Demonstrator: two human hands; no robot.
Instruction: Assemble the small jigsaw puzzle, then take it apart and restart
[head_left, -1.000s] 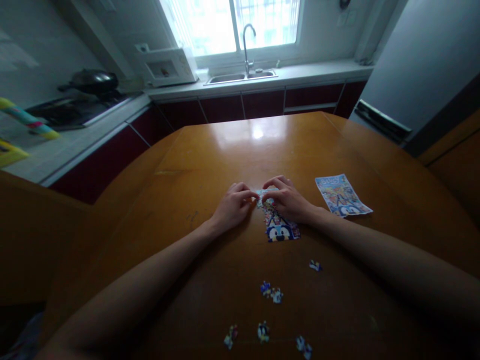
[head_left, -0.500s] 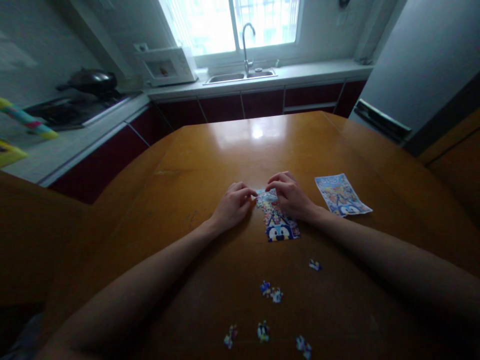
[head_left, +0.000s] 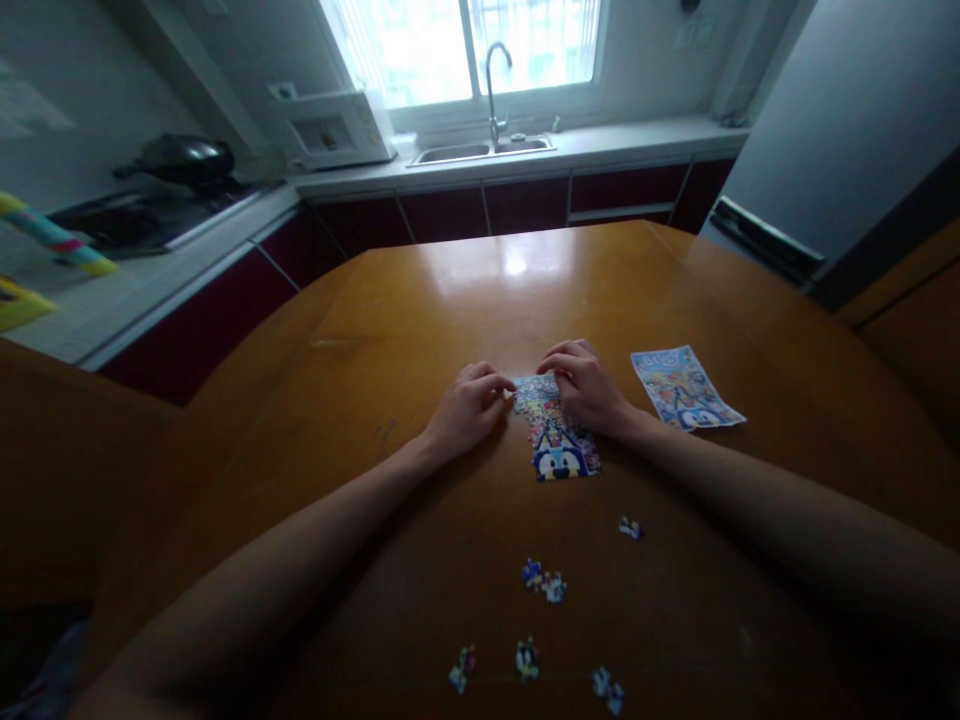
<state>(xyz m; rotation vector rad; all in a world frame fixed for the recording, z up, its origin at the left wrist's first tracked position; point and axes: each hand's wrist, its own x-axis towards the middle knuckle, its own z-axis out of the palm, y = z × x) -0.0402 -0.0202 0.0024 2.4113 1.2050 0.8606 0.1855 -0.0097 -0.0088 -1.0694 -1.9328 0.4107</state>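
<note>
A partly assembled jigsaw puzzle (head_left: 553, 425) with a blue cartoon dog's face at its near end lies flat on the wooden table (head_left: 420, 330). At its upper left edge, the thumb and index finger of my left hand (head_left: 469, 405) are curled closed against the border. My right hand (head_left: 585, 388) bends over the upper right side, fingers gripping the edge and hiding part of that side. Whether a single loose piece sits under either set of fingertips is too small to make out.
Loose puzzle pieces lie nearer me: a blue and white cluster (head_left: 544, 582), a piece (head_left: 630, 527) below my right forearm, and several along the front, one of them a dark piece (head_left: 527, 658). A printed picture sheet (head_left: 686, 388) rests right of my right hand.
My right hand has shifted slightly to the right, and more of the puzzle's top strip shows. The left hand stays at the left edge. The loose pieces have not moved.
</note>
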